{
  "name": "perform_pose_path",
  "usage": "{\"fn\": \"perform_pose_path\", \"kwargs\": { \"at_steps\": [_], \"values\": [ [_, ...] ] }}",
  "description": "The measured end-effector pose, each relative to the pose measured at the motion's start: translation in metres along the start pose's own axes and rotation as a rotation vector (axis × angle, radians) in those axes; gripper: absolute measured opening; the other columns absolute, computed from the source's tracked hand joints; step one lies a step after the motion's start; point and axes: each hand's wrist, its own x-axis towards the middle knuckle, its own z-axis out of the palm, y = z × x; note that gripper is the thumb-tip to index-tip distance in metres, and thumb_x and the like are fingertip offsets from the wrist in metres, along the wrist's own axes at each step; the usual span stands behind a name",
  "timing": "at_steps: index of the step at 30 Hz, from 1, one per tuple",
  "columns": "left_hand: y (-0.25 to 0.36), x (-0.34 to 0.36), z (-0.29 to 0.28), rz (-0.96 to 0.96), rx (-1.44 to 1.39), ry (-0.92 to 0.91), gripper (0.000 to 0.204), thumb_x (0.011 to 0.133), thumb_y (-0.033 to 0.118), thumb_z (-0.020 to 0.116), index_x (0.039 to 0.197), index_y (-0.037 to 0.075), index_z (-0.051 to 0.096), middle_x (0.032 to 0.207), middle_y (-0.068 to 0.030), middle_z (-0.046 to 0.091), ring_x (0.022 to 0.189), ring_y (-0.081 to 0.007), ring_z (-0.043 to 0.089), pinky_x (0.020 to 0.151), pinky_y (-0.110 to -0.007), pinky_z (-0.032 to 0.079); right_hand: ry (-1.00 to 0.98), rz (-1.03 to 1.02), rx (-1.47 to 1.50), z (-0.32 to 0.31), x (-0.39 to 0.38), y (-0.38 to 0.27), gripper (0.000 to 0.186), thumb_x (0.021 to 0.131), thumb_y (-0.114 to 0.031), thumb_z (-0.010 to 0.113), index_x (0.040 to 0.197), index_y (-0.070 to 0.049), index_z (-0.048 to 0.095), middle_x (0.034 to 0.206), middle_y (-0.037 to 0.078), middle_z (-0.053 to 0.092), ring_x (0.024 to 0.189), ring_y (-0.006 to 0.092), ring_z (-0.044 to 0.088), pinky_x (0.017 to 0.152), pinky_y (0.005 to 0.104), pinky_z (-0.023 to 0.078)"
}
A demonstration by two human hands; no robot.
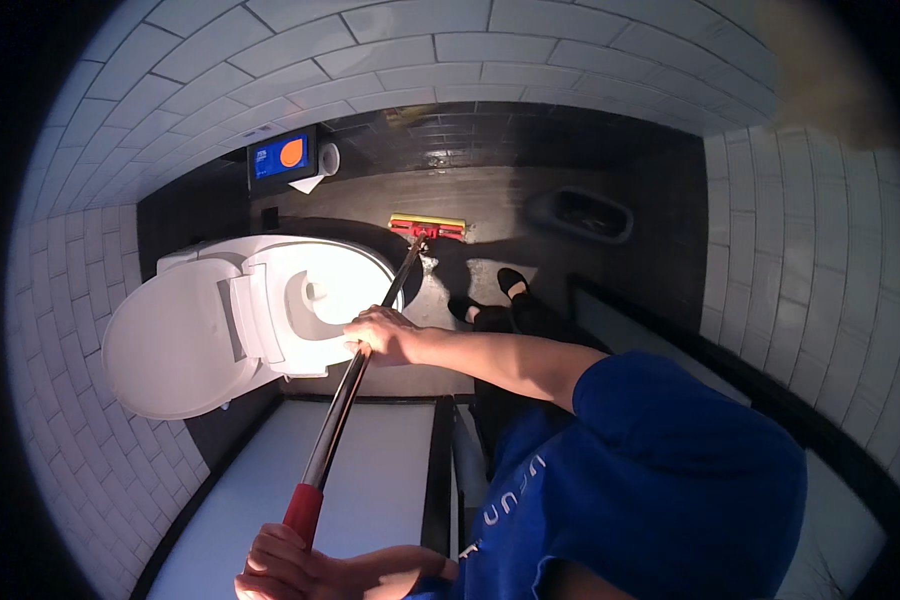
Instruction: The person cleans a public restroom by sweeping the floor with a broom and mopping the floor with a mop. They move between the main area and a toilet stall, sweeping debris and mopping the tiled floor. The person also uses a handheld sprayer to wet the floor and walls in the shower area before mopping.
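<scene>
My right hand (382,335) is wrapped round the metal pole of a mop (342,408), about midway along it. Lower in the picture, my left hand (288,566) grips the mop's upper end at its red handle sleeve (303,512). From there the pole slants away to a wide red mop head (426,227) with a yellow strip, which rests on the floor beyond the toilet's front. The pole passes over the front rim of the white toilet (365,262), whose seat and lid are raised. Pale patches (432,275) mark the floor by the mop head.
On the dark lower wall hangs a box with a blue and orange panel (280,157), beside a toilet paper roll (328,158). A grey bin (590,215) stands at the far right. My shoes (512,280) are near the mop head. White panels (310,470) with dark frames border the near side.
</scene>
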Motion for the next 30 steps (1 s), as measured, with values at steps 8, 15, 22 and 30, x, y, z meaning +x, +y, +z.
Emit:
{"fn": "perform_pose_path", "kwargs": {
  "at_steps": [8, 15, 22, 30],
  "values": [
    [-0.004, 0.001, -0.065, -0.067, 0.057, -0.145, 0.032, 0.084, 0.015, 0.047, 0.058, 0.015, 0.030, 0.046, -0.0007, 0.031, 0.042, -0.0093, 0.029, 0.052, -0.027, 0.032, -0.056, 0.050, -0.116, 0.007, 0.002, -0.012, 0.023, 0.066, -0.004, 0.070, 0.073, -0.002, 0.048, 0.075, 0.013, 0.055, 0.080, 0.0324, 0.057, 0.072, 0.0439, 0.045],
    [-0.008, 0.005, -0.101, -0.074, 0.015, -0.185, 0.028, 0.084, 0.014, 0.047, 0.061, 0.013, 0.031, 0.046, -0.0009, 0.031, 0.042, -0.0105, 0.028, 0.053, -0.028, 0.033, 0.022, 0.009, -0.164, 0.032, 0.006, -0.012, 0.018, 0.063, 0.000, 0.067, 0.069, -0.002, 0.049, 0.070, 0.014, 0.055, 0.076, 0.0324, 0.058, 0.070, 0.0426, 0.045],
    [-0.014, 0.009, -0.112, 0.001, -0.187, -0.126, 0.029, 0.078, 0.005, 0.045, 0.055, 0.010, 0.028, 0.047, -0.0018, 0.026, 0.040, -0.0123, 0.025, 0.043, -0.028, 0.024, -0.026, -0.051, -0.207, 0.049, 0.014, -0.011, 0.013, 0.069, -0.008, 0.064, 0.075, -0.004, 0.053, 0.075, 0.013, 0.057, 0.080, 0.0344, 0.059, 0.073, 0.0451, 0.047],
    [-0.016, -0.005, -0.149, -0.044, -0.211, -0.156, 0.031, 0.086, 0.015, 0.049, 0.061, 0.011, 0.031, 0.047, -0.0008, 0.029, 0.043, -0.0102, 0.024, 0.047, -0.027, 0.024, -0.032, -0.263, -0.227, 0.064, 0.010, 0.004, 0.012, 0.065, -0.008, 0.062, 0.069, -0.005, 0.052, 0.068, 0.014, 0.054, 0.074, 0.0336, 0.058, 0.070, 0.0420, 0.046]
  ]
}}
